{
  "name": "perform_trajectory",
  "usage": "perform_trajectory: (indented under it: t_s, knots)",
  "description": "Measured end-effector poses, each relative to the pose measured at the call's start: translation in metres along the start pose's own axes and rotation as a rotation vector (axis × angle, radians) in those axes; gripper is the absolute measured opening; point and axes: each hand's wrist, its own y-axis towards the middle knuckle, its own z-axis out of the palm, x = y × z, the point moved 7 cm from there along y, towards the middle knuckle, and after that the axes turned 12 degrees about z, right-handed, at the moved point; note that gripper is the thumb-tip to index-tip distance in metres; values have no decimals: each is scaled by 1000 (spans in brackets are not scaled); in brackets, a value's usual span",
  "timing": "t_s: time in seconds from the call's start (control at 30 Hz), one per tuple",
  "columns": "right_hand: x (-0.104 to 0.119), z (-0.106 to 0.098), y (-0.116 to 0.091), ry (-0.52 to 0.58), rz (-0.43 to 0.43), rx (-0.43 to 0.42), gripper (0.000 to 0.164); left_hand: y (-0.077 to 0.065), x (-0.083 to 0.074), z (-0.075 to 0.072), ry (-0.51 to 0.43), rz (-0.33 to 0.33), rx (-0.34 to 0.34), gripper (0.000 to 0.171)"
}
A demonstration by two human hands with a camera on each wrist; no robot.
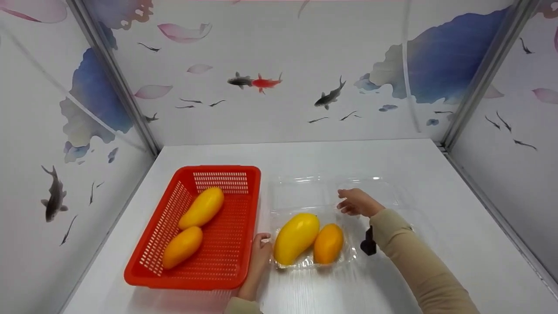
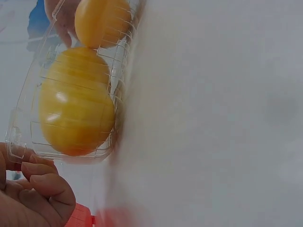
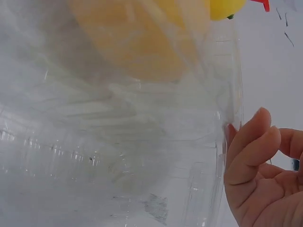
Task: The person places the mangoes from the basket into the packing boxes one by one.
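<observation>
A clear plastic fruit box [image 1: 301, 266] lies on the white table with a large yellow mango [image 1: 296, 237] and a smaller orange mango [image 1: 328, 243] in it. At its left side, my left hand [image 1: 260, 253] grips the rim near a corner; in the left wrist view, the curled fingers [image 2: 52, 187] meet that corner. My right hand [image 1: 358, 203] is over clear plastic to the right of the box, fingers loosely bent. Along the plastic's edge, its fingers [image 3: 253, 151] appear to touch the outside in the right wrist view. The transparent layers are hard to tell apart.
To the left stands a red plastic basket [image 1: 250, 209] holding two more mangoes [image 1: 202, 208]. More clear plastic [image 1: 370, 185] spreads behind and right of the box. A small black piece [image 1: 369, 246] shows beneath the right wrist. Printed panels [image 1: 279, 117] wall the table.
</observation>
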Motion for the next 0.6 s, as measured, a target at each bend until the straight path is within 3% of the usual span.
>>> perform_trajectory:
  t_s: [0.33,0.47,0.6]
  knots:
    - [-2,-13,-11,258,-43,-62,52,1,2,3,-69,55,3,30]
    - [3,-18,-24,258,-94,-88,47,-1,3,4,-74,42,23,33]
    - [5,-18,-49,204,-167,-61,40,-1,3,2,-30,27,44,37]
